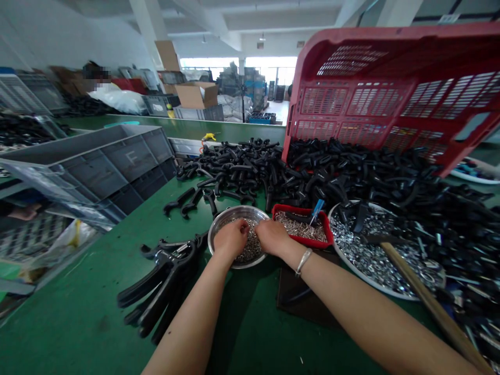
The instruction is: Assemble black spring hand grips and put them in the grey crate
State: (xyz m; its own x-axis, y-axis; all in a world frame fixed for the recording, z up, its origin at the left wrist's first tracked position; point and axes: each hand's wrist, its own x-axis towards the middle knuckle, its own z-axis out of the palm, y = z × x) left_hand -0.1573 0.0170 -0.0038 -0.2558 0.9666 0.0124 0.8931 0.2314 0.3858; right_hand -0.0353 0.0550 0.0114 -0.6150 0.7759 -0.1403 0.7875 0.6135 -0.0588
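Though curled down into the small metal parts [252, 251] in the steel bowl [219, 219] on the green counter [78, 312], cannot tell whether fingers [242, 227] of left hand [231, 238] and right hand [272, 237] grip any, tips hidden. Leaves open room only at lower left, beside black clamps [167, 276]. Hemmed rightward by red tray [308, 241] of screws [300, 228], wide pan [367, 283] of silvery hardware [363, 250], hammer handle [429, 304] cut off at frame edge.

Daylight is pouring in thru far windows [269, 63], blowing out w/ glare. Green table [97, 312] is getting even, fairly bright light; forearms [195, 323] are throwing soft shadows on it. Rim of steel bowl [238, 208] is glinting. Wide-angle lens is bending edges; left side is smearing w/ blur, centre is reading sharp.
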